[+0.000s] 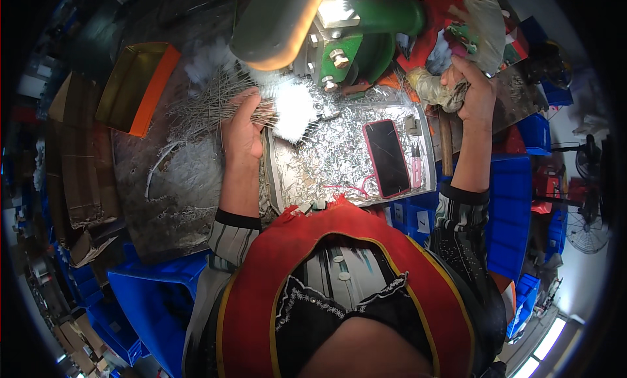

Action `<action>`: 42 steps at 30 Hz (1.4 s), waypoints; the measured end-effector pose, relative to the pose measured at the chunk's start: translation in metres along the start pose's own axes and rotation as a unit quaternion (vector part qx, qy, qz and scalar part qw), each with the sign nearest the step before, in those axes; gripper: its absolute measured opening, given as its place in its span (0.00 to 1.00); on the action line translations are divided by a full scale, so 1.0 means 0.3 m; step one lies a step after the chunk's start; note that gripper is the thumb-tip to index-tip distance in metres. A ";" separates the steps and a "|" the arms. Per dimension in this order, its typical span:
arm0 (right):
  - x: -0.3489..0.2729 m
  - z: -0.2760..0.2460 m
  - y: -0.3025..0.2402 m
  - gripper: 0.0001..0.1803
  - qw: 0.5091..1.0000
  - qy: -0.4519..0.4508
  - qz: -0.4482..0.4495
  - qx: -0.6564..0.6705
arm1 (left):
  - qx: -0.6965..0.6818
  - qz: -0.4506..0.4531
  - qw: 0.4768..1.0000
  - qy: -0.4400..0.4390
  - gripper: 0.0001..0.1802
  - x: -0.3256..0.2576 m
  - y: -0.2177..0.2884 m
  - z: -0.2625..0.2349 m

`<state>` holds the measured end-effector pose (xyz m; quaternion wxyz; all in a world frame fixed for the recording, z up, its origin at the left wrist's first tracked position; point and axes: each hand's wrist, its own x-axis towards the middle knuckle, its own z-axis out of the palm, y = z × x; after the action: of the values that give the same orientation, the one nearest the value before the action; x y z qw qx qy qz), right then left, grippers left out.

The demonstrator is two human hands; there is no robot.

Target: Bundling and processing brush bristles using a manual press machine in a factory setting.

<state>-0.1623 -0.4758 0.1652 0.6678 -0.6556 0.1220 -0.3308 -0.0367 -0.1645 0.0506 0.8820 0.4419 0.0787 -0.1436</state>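
Observation:
My left hand (243,128) is closed round part of a bundle of thin straight metal wires (209,107), which fan out over the metal bench on its left. Their other ends run toward the glare under the green press (372,35), where the bright light hides the detail. On the right, my right hand (475,90) grips a lever handle wrapped in pale cloth (441,92). Between my hands lies a shallow tray (277,175) strewn with shiny metal offcuts, with a dark phone in a pink case (386,159) resting on them.
A lamp (277,25) hangs low above the press. An open orange-edged box (153,90) stands on the bench at left, near brown cardboard (85,169). Blue bins (157,286) flank me. A wooden handle (446,143) stands beside the tray's right edge.

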 end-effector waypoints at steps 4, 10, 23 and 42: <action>-0.008 -0.008 0.027 0.09 1.000 0.000 -0.007 0.029 | -0.003 0.009 1.000 -0.005 0.09 0.001 0.005 0.008; 0.009 0.001 -0.015 0.07 0.999 0.023 0.033 0.001 | -0.001 0.013 1.000 0.001 0.09 0.004 0.003 0.001; -0.004 0.020 0.000 0.10 1.000 0.017 0.012 0.005 | -0.052 0.036 0.998 -0.004 0.13 -0.008 -0.005 0.014; -0.047 0.028 0.122 0.05 0.992 0.063 -0.084 0.062 | -0.065 0.061 0.996 0.023 0.15 -0.015 -0.025 0.038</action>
<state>-0.1576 -0.4634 0.1272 0.6678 -0.5985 0.0875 -0.4337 -0.0434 -0.1770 0.0528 0.9137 0.3911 0.0813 -0.0742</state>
